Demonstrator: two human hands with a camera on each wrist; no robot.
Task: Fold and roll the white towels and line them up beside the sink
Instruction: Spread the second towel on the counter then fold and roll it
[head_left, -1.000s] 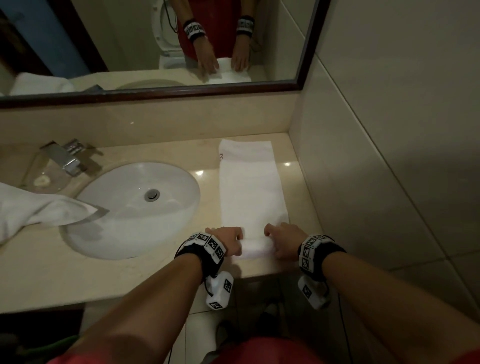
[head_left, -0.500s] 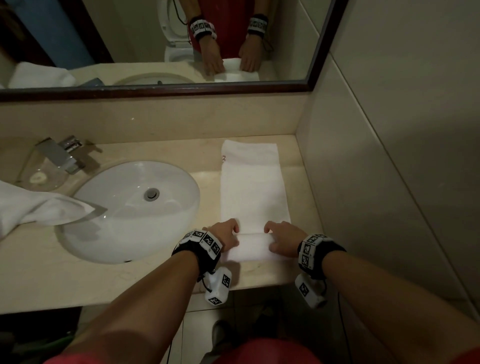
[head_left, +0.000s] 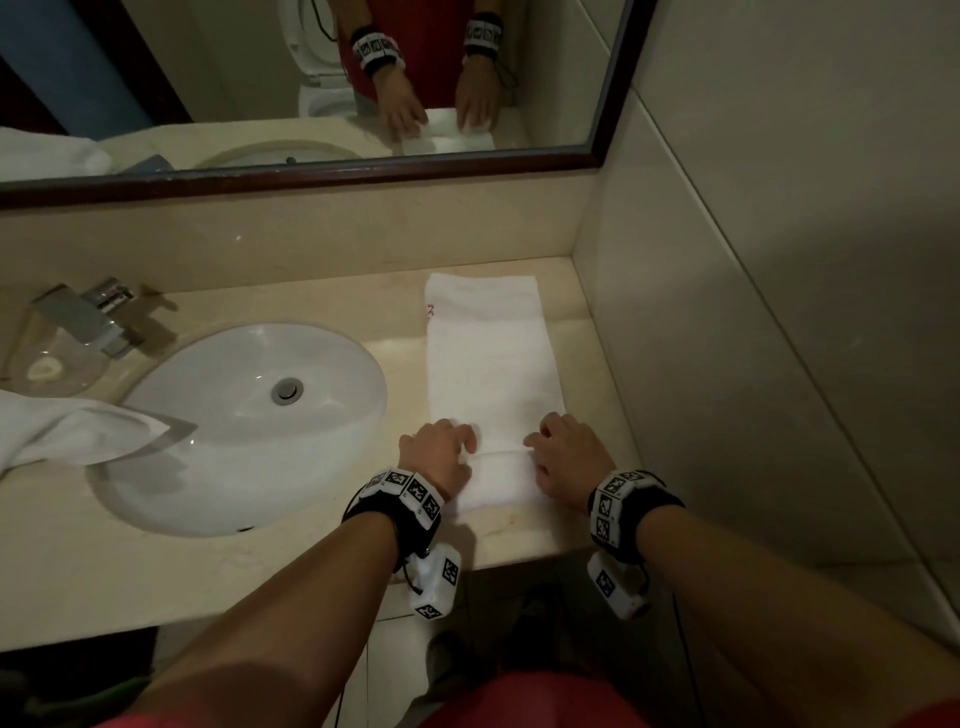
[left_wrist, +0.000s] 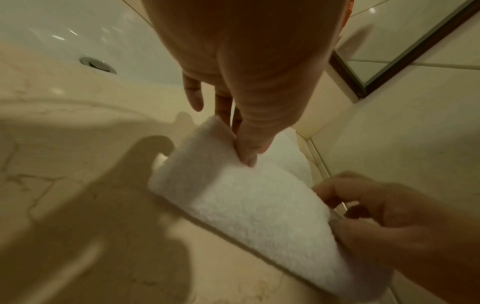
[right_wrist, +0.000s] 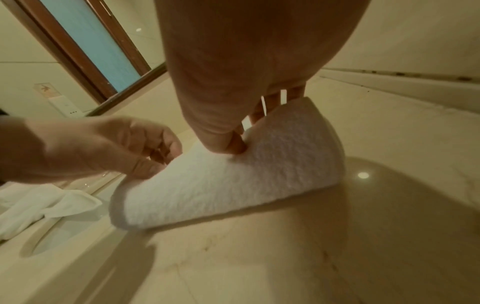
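A white towel (head_left: 491, 364), folded into a long strip, lies on the counter to the right of the sink (head_left: 249, 421). Its near end is rolled into a short roll (head_left: 501, 480) (left_wrist: 246, 201) (right_wrist: 233, 185). My left hand (head_left: 441, 457) (left_wrist: 239, 139) grips the roll's left end, thumb pressing into the terry. At the right end, my right hand (head_left: 563, 460) (right_wrist: 233, 142) grips it the same way, fingers over the far side. A second white towel (head_left: 67, 431) (right_wrist: 44, 207) lies crumpled at the sink's left rim.
The tiled wall (head_left: 753, 312) stands close on the right of the towel. A mirror (head_left: 311, 78) runs above the counter's back. The faucet (head_left: 88, 317) sits behind the sink at left. The counter's front edge (head_left: 519, 556) is just below my wrists.
Both hands have rolled the towel's near end further away from me, so the roll is thicker and the flat strip shorter.
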